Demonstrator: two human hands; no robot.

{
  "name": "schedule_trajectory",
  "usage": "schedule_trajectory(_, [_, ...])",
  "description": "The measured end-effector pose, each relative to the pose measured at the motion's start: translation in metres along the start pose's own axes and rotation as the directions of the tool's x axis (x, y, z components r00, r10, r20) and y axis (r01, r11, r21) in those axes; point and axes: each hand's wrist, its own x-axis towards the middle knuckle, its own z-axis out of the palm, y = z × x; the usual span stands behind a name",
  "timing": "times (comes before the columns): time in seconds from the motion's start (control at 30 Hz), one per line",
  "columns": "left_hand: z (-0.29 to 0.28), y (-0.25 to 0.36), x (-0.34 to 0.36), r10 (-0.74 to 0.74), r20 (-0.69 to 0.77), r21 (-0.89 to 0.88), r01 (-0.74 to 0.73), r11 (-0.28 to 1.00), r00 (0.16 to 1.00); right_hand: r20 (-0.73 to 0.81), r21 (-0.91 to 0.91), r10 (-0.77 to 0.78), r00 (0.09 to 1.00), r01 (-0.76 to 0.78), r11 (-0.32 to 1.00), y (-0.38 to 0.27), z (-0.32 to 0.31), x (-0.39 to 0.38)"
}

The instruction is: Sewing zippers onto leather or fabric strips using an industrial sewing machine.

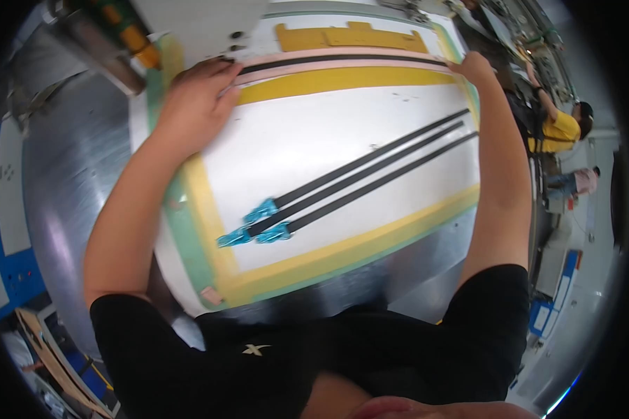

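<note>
Pink strip [342, 68] with a black band along it lies across the white panel [307, 140] toward twelve o'clock, just above a yellow tape border [342, 80]. Both hands press on its ends: the left hand [192, 105] lies flat with fingers spread at ten o'clock, the right hand [472, 68] at one o'clock with fingertips on the strip's end. Three black strips [370, 174] with blue clips [255, 227] lie slantwise near the panel's middle, well apart from both hands, on the metal table [77, 174].
</note>
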Motion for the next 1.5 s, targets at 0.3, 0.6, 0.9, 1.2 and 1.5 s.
schedule_trajectory(0.3, [-0.017,0.036,-0.008,0.043,0.029,0.266,-0.049,0.963,0.999,-0.335,0.371,-0.179,0.925,0.304,0.878,-0.21,-0.066,-0.115])
schedule_trajectory(0.6, [-0.014,0.032,-0.008,-0.053,-0.009,0.304,0.053,0.951,0.999,-0.456,0.511,-0.411,0.789,0.611,0.605,-0.331,-0.063,-0.164])
schedule_trajectory(0.9, [-0.014,0.031,-0.004,-0.046,0.067,0.348,0.02,0.937,0.997,-0.484,0.456,-0.465,0.741,0.667,0.589,-0.339,-0.052,-0.166])
schedule_trajectory(1.2, [-0.013,0.034,-0.001,0.084,0.048,0.445,-0.097,0.89,0.995,-0.54,0.355,-0.516,0.665,0.736,0.576,-0.341,-0.049,-0.167])
schedule_trajectory(1.5, [-0.013,0.036,-0.004,0.025,0.112,0.397,-0.067,0.915,0.993,-0.46,0.349,-0.56,0.689,0.72,0.599,-0.341,-0.065,-0.171])
